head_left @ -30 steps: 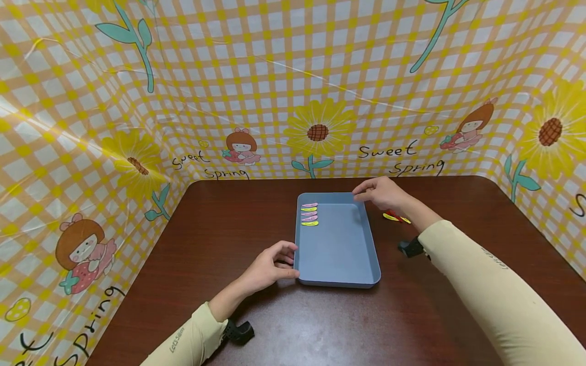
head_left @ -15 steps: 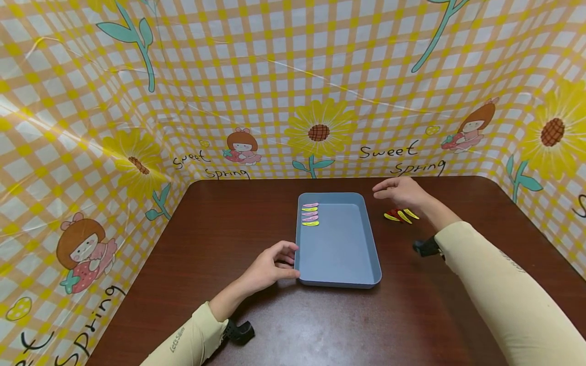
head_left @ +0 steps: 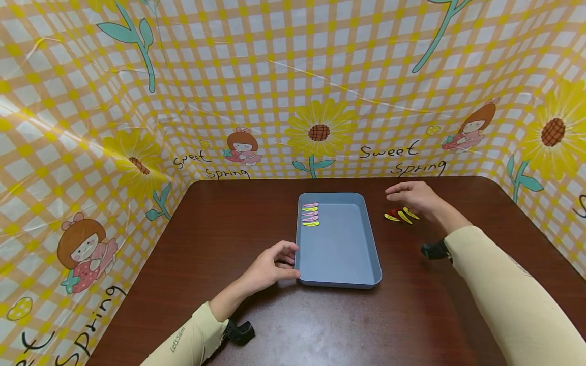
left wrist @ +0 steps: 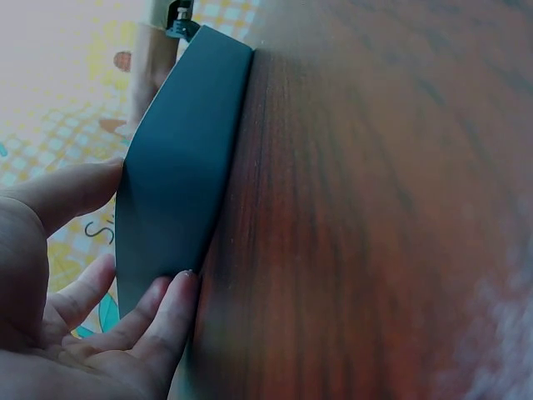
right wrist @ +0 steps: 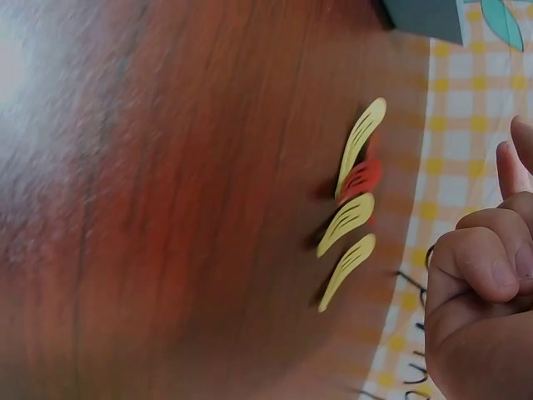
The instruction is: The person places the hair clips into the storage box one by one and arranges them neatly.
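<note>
A blue-grey tray [head_left: 341,249] lies on the table; inside, at its far left, several pink and yellow snap hair clips [head_left: 311,223] form a column. My left hand [head_left: 265,268] touches the tray's left side near the front corner. In the left wrist view, its thumb rests at the rim and its fingertips press the outer wall. To the right of the tray, three yellow hair clips [right wrist: 346,223] and red hair clip pieces [right wrist: 361,178] lie in a small group, some overlapping. My right hand [head_left: 418,197] hovers just above and behind this group, holding nothing, fingers loosely bent.
The dark brown wooden table [head_left: 220,223] extends on both sides of the tray. A yellow checked sheet [head_left: 256,91] with sunflowers stands as a wall behind and at the sides. Black wrist straps [head_left: 239,333] sit on both forearms.
My right hand has moved right from the tray's far right corner to above the loose hair clips, uncovering more of them. My left hand and the tray stay where they were.
</note>
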Available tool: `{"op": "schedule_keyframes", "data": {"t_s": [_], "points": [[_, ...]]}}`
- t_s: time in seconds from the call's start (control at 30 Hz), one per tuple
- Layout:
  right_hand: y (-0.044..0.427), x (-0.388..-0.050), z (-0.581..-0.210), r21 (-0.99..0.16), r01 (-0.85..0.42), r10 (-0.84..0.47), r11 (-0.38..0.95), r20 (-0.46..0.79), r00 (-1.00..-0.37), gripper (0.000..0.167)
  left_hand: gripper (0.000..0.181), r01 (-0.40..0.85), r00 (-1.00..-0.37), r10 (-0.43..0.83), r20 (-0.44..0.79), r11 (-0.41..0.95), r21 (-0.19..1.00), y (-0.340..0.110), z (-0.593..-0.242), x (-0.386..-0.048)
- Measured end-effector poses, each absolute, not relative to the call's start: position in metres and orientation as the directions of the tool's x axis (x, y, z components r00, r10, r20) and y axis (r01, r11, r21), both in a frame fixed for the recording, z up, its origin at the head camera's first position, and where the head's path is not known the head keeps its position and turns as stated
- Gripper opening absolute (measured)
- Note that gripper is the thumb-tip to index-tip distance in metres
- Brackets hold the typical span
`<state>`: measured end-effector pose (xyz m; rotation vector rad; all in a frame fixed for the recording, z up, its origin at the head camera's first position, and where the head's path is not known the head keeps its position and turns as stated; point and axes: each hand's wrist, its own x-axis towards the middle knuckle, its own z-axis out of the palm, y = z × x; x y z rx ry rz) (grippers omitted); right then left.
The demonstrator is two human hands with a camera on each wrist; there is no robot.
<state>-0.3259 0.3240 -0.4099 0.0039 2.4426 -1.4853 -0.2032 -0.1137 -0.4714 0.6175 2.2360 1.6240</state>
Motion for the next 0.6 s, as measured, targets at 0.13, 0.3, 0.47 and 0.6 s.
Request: {"op": "schedule_keyframes", "data": {"t_s": [0.13,0.3,0.47,0.6], "points": [[0.333,-0.325,-0.416,-0.876,0.156,-0.144,0.456,-0.245,-0.959,0.056,0.057,0.162,-0.86,0.51,0.001,0.272,0.948,-0.114,-0.471,-0.203],[0.342,-0.323,-0.423,-0.882,0.16,-0.139,0.443,-0.243,-0.96,0.055,0.057,0.161,-0.86,0.51,0.001,0.271,0.949,-0.114,-0.47,-0.202],[0.351,-0.323,-0.432,-0.886,0.162,-0.12,0.434,-0.235,-0.964,0.05,0.057,0.145,-0.862,0.507,-0.012,0.27,0.952,-0.114,-0.47,-0.202],[0.358,-0.323,-0.44,-0.888,0.166,-0.112,0.428,-0.234,-0.966,0.049,0.056,0.154,-0.858,0.513,-0.002,0.262,0.953,-0.114,-0.469,-0.202]]}}
